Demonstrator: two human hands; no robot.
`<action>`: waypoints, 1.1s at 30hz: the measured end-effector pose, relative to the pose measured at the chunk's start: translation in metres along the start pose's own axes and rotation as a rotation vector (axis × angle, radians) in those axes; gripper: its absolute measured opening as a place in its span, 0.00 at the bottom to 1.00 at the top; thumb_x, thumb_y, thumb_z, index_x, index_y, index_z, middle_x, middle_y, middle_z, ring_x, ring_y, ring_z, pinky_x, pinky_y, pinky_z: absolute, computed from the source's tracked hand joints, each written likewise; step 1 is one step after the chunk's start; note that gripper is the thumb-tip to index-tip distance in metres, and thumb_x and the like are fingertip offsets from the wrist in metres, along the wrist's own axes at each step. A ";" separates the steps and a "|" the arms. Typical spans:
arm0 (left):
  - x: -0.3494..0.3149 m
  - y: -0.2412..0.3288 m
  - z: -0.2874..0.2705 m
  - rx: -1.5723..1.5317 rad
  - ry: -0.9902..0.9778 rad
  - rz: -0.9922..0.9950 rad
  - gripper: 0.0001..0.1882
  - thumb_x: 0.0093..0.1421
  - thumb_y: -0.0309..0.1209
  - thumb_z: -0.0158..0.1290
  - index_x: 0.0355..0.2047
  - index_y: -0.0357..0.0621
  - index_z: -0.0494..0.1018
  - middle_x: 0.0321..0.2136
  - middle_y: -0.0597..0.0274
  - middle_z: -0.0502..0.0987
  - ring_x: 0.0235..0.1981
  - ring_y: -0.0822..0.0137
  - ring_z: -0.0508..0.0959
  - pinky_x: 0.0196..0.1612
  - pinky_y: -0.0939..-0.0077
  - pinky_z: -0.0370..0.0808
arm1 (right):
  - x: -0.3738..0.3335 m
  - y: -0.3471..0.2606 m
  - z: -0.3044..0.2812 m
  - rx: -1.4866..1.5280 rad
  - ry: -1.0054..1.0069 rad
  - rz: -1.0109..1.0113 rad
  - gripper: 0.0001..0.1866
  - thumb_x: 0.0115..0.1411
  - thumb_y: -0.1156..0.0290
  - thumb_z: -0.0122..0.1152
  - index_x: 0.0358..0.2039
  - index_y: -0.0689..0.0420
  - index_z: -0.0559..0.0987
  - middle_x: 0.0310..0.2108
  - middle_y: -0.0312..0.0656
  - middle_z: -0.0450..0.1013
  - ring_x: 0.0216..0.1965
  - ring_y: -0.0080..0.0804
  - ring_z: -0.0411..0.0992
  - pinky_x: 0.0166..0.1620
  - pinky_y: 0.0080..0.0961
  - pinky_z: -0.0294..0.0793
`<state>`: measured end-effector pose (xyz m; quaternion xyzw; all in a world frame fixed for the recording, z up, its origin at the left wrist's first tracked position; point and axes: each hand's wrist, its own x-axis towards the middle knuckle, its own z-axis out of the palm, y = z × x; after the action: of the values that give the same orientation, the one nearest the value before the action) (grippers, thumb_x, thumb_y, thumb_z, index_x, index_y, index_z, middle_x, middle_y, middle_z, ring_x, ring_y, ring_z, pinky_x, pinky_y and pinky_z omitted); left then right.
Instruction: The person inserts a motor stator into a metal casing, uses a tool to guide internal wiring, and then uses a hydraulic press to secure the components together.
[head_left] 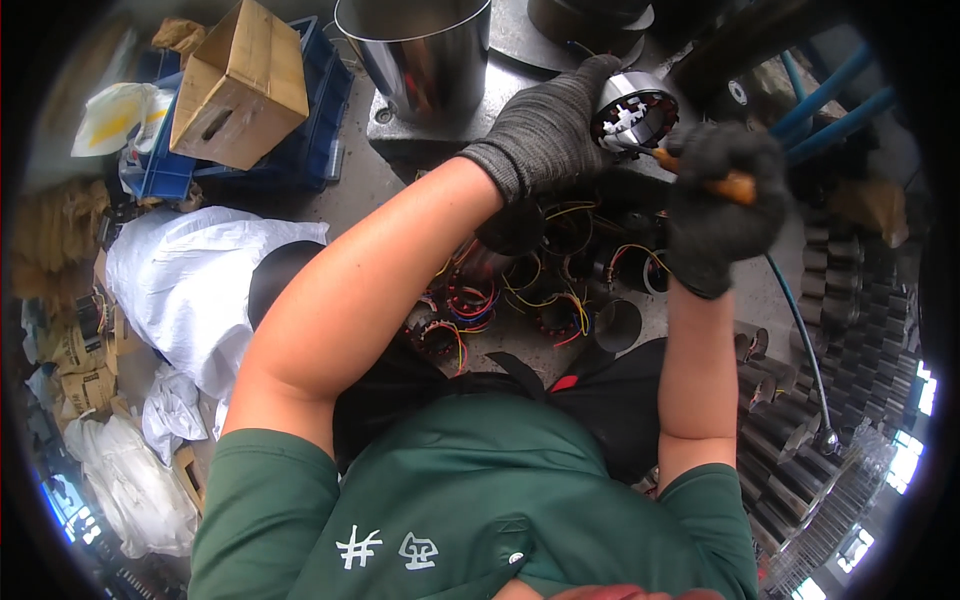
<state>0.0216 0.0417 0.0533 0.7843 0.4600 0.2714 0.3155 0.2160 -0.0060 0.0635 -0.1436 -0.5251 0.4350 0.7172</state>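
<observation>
In its dark grey knitted glove, my left hand [548,128] is closed on a motor stator [634,84], a silvery ring with white and dark red parts inside. The ring's open face is tilted toward me. My right hand [728,205], in a black glove and slightly blurred, is wrapped round a tool with an orange-brown handle [738,187]. The tool's thin front end points left to the lower rim of the stator; whether it touches the rim I cannot tell. Below my hands, several stators [560,312] with coloured wires lie on the floor.
A tall shiny metal cylinder [425,60] stands on a metal block at the upper left. Farther left, a cardboard box [245,85] rests on a blue crate [335,100], above a white sack [190,285]. Rows of metal rings [850,350] and a thin blue hose [800,325] are at right.
</observation>
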 end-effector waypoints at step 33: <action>0.002 0.002 0.001 0.036 -0.007 -0.009 0.48 0.52 0.47 0.72 0.69 0.50 0.62 0.51 0.40 0.81 0.52 0.45 0.83 0.56 0.53 0.81 | -0.006 -0.004 0.007 -0.071 -0.064 0.021 0.13 0.68 0.66 0.52 0.42 0.62 0.79 0.26 0.46 0.75 0.24 0.33 0.72 0.31 0.33 0.75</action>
<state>0.0246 0.0423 0.0540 0.7887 0.4672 0.2588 0.3044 0.2110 -0.0144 0.0654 -0.1606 -0.5616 0.4279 0.6897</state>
